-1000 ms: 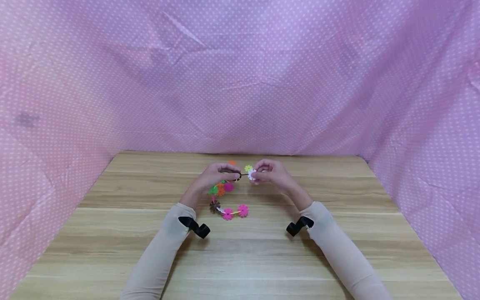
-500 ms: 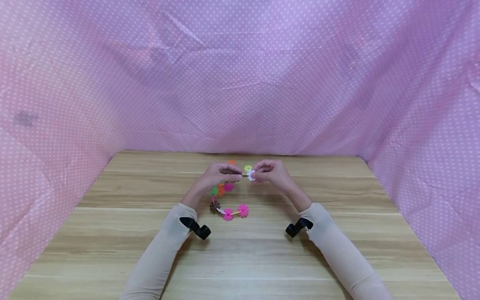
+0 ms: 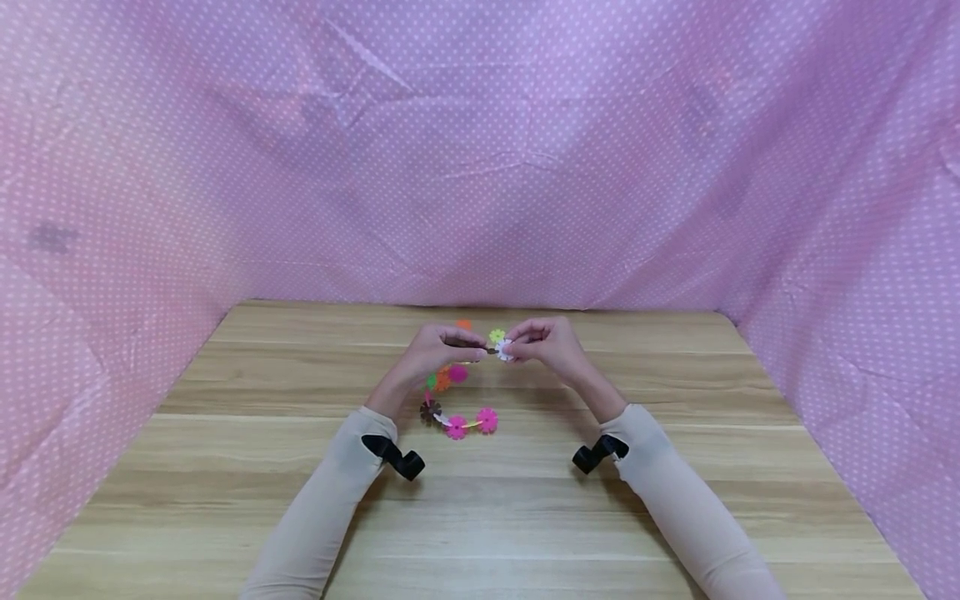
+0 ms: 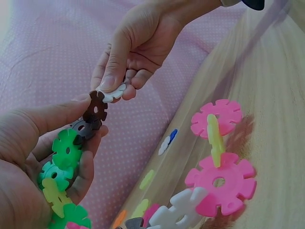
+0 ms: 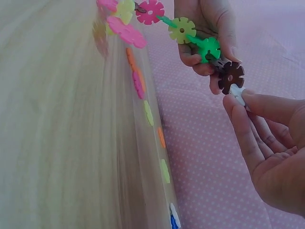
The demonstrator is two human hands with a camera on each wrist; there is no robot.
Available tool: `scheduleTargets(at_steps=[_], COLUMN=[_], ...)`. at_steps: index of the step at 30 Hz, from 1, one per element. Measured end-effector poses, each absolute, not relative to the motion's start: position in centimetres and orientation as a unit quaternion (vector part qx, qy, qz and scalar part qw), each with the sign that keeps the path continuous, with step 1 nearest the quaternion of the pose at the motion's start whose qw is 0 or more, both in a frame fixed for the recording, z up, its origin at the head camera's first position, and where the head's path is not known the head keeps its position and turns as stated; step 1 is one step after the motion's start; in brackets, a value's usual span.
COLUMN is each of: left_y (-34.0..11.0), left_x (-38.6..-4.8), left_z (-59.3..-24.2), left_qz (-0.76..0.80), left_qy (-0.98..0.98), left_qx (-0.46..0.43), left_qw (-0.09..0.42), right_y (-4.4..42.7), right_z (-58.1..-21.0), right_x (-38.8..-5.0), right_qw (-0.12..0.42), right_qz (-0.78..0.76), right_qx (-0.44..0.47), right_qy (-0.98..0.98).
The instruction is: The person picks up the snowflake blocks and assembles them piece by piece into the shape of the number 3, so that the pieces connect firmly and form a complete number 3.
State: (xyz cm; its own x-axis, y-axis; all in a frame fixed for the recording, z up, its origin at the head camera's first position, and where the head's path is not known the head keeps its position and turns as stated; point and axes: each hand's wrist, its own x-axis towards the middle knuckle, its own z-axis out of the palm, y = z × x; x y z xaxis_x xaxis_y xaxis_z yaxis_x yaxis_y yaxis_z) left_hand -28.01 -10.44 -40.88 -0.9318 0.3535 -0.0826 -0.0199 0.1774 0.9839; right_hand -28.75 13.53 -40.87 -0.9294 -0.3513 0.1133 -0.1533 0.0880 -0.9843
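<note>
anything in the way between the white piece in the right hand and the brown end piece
Nothing visible: in both wrist views the white piece, pinched by the right hand, appears to meet the brown end piece, with nothing between.

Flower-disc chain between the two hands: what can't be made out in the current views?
Head view: the stretch of chain in the left hand's grasp, hidden by that hand.
Right wrist view: much of the white disc, covered by the right hand; how deeply it sits in the brown disc can't be told.
Left wrist view: whatever follows the pink piece, cut off by the bottom edge.
</note>
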Motion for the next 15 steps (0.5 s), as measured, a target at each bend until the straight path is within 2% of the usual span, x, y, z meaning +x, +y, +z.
scheduleTargets(at_steps=[15], left_y=[-10.24], left_x=[-27.90], left_z=[-41.06], left_qz=[0.632], left_qy=[0.756], left_qx=[0.103], left_qw=[0.133], right_y=[13.36], right_z=[-40.91], right_x=[-28.63], right_qw=[0.055], right_qz=[-0.654], right_qx=[-0.171], right_qy=[0.735])
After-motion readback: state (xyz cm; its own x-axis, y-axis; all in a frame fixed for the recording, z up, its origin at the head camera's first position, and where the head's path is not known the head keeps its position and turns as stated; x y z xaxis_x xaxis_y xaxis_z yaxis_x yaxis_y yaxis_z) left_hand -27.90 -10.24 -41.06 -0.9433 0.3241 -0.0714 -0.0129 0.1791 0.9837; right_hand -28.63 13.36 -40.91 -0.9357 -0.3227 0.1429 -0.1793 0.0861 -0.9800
